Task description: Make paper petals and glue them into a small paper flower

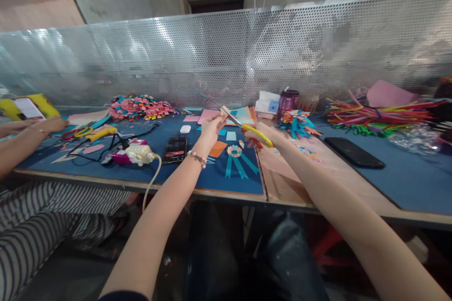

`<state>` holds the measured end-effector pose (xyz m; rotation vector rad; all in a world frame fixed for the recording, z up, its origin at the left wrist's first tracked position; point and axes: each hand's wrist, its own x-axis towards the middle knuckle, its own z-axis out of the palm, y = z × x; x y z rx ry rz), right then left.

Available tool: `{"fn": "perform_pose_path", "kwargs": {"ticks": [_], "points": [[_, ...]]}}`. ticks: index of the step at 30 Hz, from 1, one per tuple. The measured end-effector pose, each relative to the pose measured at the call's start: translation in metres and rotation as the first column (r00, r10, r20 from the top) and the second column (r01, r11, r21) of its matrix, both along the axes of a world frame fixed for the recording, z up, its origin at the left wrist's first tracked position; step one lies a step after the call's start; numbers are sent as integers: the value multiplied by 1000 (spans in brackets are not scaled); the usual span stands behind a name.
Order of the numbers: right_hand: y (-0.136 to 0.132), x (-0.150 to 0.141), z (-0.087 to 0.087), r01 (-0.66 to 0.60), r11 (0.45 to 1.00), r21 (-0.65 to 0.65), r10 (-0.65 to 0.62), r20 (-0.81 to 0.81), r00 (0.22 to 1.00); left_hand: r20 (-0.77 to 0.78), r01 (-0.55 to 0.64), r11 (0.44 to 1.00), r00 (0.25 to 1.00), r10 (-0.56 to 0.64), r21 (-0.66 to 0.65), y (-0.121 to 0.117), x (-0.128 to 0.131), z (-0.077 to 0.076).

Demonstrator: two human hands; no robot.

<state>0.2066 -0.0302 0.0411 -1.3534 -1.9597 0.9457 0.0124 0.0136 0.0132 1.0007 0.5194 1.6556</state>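
Note:
My right hand (262, 135) grips a pair of scissors (252, 130) with yellow and red handles, its blades pointing up and left. Between the fingers of my left hand (212, 129) is a small piece of pale peach paper (225, 111), and the scissor tips reach it. Whether the blades are cutting into the paper is too small to tell. Below my hands lies a paper rosette (234, 151) with a peach top and teal ribbon tails. An orange paper piece (217, 149) and a pale blue paper square (230, 136) lie close by.
A phone (175, 148) and a power strip (136, 153) with its cable lie left; a black phone (354, 152) lies right. Paper flower piles (141, 107), a teal-orange bundle (298, 123), pipe cleaners (379, 115) and a perforated metal screen (212, 61) stand behind. A co-worker's hand (52, 124) is at left.

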Motion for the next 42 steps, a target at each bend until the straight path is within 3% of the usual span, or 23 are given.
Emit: {"fn": "perform_pose_path", "kwargs": {"ticks": [13, 26, 42], "points": [[1, 0, -2, 7, 999, 43, -8, 31, 999, 32, 17, 999, 999, -16, -30, 0, 0, 2], [-16, -6, 11, 38, 995, 96, -54, 168, 984, 49, 34, 999, 998, -33, -12, 2, -1, 1], [-12, -5, 1, 41, 985, 165, -80, 235, 969, 91, 36, 998, 995, -31, -54, -1, 0, 4]]}}
